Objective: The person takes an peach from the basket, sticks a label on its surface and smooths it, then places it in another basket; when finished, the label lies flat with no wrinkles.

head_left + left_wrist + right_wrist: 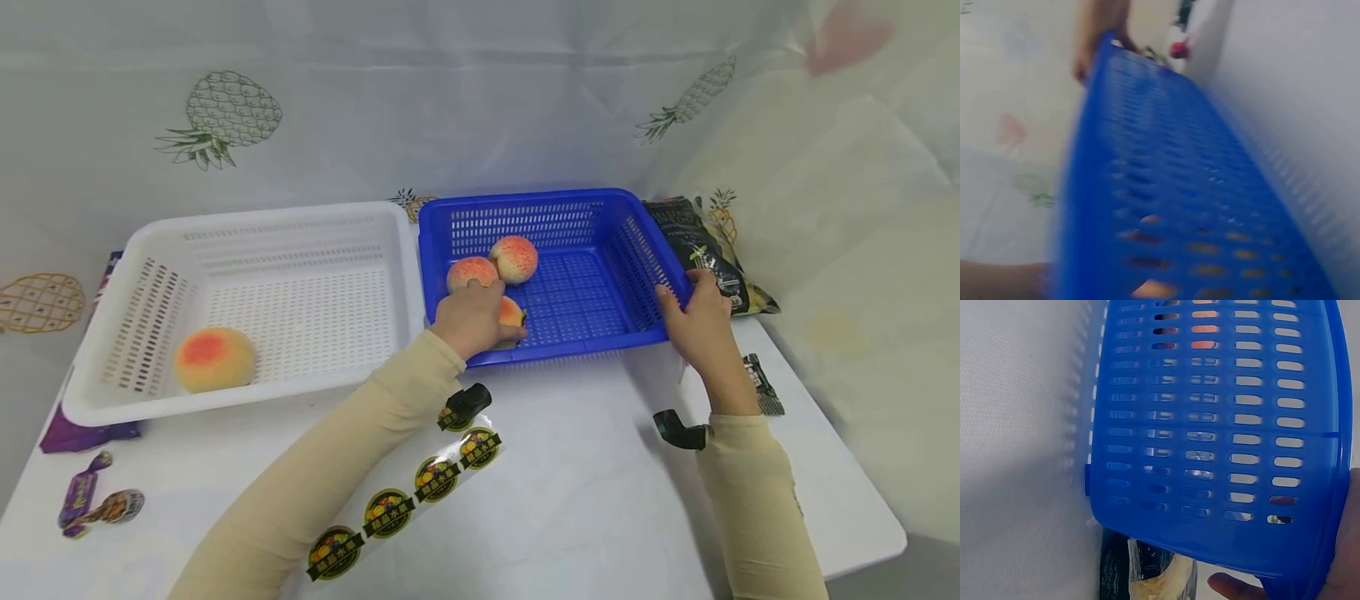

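Note:
A blue plastic basket (pixel 525 198) with slotted walls holds three peaches. Inside it, at the near left corner, my left hand (pixel 471 319) curls over one peach (pixel 512 312), with the thumb along its near side; the hand covers most of this fruit. Just beyond the fingers lie a second peach (pixel 472 271) and a third peach (pixel 514 259), side by side. At the basket's right end, my right hand (pixel 701 329) grips the rim, thumb inside. The right wrist view shows that hand (pixel 1344 550) at the rim beside the slotted wall (pixel 1210 547).
Left of the blue basket stands a white basket (pixel 270 218) with one larger peach (pixel 215 360) in it. A strip of round fruit stickers (pixel 412 496) lies in front. A black snack bag (pixel 705 250) leans at the right; small wrapped candies (pixel 79 496) lie at the left.

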`<control>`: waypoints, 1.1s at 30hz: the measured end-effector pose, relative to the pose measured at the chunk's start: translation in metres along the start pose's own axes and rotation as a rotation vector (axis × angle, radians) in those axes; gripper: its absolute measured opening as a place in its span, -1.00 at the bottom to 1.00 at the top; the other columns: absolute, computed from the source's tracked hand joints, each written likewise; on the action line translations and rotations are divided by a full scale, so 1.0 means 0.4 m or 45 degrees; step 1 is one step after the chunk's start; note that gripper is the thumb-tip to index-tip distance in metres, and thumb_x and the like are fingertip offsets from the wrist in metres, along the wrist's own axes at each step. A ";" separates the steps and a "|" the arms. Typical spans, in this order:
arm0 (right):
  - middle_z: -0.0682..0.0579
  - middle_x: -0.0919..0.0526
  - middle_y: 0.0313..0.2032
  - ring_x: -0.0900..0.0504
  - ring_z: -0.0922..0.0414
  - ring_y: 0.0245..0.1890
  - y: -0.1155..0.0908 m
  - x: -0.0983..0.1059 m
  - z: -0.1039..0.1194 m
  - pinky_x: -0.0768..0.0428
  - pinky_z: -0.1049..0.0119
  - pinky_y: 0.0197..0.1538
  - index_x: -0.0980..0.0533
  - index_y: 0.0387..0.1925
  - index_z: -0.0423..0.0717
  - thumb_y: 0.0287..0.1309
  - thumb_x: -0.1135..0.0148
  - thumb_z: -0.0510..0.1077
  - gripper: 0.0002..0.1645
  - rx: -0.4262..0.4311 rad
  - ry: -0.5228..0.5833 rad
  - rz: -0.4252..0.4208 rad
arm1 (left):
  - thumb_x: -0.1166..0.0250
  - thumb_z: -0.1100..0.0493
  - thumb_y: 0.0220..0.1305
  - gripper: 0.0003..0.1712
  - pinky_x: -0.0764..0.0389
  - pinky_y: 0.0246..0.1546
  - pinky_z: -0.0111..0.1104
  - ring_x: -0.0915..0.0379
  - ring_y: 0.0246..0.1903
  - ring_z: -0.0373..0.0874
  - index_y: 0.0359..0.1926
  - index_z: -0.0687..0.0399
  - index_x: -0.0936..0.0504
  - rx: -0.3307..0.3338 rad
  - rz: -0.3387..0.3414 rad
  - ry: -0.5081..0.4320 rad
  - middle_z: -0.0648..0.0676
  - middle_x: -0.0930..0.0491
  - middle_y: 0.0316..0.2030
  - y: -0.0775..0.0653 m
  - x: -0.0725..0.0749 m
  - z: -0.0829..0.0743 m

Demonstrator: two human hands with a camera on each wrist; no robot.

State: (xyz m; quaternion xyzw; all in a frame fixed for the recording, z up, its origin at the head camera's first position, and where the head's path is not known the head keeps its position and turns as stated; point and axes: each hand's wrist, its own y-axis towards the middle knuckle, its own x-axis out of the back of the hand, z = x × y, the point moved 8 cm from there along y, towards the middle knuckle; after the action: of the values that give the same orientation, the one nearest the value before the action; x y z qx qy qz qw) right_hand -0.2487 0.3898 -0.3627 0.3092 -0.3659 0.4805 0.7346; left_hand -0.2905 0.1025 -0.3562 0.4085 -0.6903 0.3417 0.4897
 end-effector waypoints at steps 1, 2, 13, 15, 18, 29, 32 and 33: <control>-0.43 -0.18 0.12 -0.09 -0.34 0.04 0.000 0.000 0.000 -0.13 -0.23 0.02 0.07 0.27 -0.27 0.19 0.24 0.25 -0.15 0.000 -0.002 0.001 | -0.20 -0.31 -0.02 -0.30 -0.52 -0.39 -0.16 -0.41 -0.19 0.02 0.04 0.02 -0.39 -0.019 -0.034 -0.052 0.13 -0.46 -0.15 -0.009 0.015 0.002; -0.43 -0.18 0.12 -0.09 -0.34 0.04 0.000 0.001 0.000 -0.13 -0.23 0.02 0.07 0.27 -0.28 0.19 0.23 0.25 -0.15 0.001 -0.002 -0.002 | -0.20 -0.27 0.01 -0.36 -0.51 -0.38 -0.19 -0.40 -0.19 0.00 0.00 0.03 -0.41 -0.046 -0.069 -0.110 0.11 -0.46 -0.16 -0.021 0.032 0.005; -0.47 -0.18 0.09 -0.10 -0.35 0.00 -0.012 -0.005 0.015 -0.14 -0.23 -0.04 0.04 0.25 -0.33 0.22 0.23 0.20 -0.19 0.047 -0.032 0.010 | -0.16 -0.20 0.09 -0.39 -0.33 -0.14 -0.08 -0.29 -0.08 0.05 0.05 0.10 -0.41 0.134 -0.614 -0.354 0.17 -0.40 -0.07 -0.371 0.240 0.266; -0.49 -0.17 0.09 -0.08 -0.36 0.00 -0.015 -0.003 0.022 -0.12 -0.22 -0.03 0.02 0.24 -0.35 0.22 0.23 0.18 -0.21 0.069 -0.047 0.008 | -0.18 -0.16 0.09 -0.36 -0.25 -0.15 -0.01 -0.23 -0.06 0.15 0.06 0.19 -0.39 0.278 -0.707 -0.345 0.27 -0.36 -0.04 -0.442 0.232 0.342; -0.51 -0.13 0.09 -0.04 -0.38 0.04 -0.020 0.009 0.036 -0.05 -0.23 -0.01 0.01 0.23 -0.38 0.23 0.23 0.16 -0.21 0.096 -0.105 -0.023 | -0.24 -0.10 0.06 -0.34 -0.15 -0.16 0.07 -0.12 -0.03 0.30 0.05 0.29 -0.38 0.470 -0.783 -0.305 0.39 -0.28 -0.02 -0.529 0.195 0.433; -0.35 -0.14 0.15 0.02 -0.28 0.17 -0.138 0.031 0.361 0.00 -0.28 -0.05 -0.06 0.25 -0.23 0.17 0.01 0.10 -0.25 0.508 -0.127 -0.204 | -0.28 -0.13 -0.02 -0.32 0.01 -0.04 0.29 0.26 0.25 0.19 -0.02 0.30 -0.42 0.848 -1.063 -0.272 0.36 0.02 0.20 -0.646 0.115 0.553; -0.27 -0.20 0.13 -0.04 -0.22 0.16 -0.189 -0.012 0.517 -0.09 -0.22 -0.02 -0.17 0.19 -0.22 0.15 -0.03 0.12 -0.29 0.746 -0.141 -0.115 | -0.27 -0.17 -0.03 -0.28 0.08 -0.01 0.33 0.40 0.29 0.17 0.02 0.26 -0.39 0.881 -1.066 -0.318 0.31 0.10 0.26 -0.652 0.103 0.562; -0.25 -0.21 0.14 -0.05 -0.20 0.16 -0.205 -0.033 0.571 -0.11 -0.19 0.01 -0.19 0.19 -0.21 0.15 -0.02 0.13 -0.30 0.814 -0.156 -0.066 | -0.26 -0.19 -0.02 -0.27 0.11 0.01 0.34 0.44 0.30 0.18 0.04 0.25 -0.37 0.897 -1.056 -0.331 0.30 0.13 0.27 -0.655 0.100 0.565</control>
State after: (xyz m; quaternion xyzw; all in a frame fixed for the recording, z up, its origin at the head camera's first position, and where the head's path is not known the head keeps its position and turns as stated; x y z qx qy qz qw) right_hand -0.2308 0.1709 -0.2588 0.5618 -0.2321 0.5325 0.5891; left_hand -0.1524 -0.2171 -0.3643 0.8237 -0.3704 0.2772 0.3278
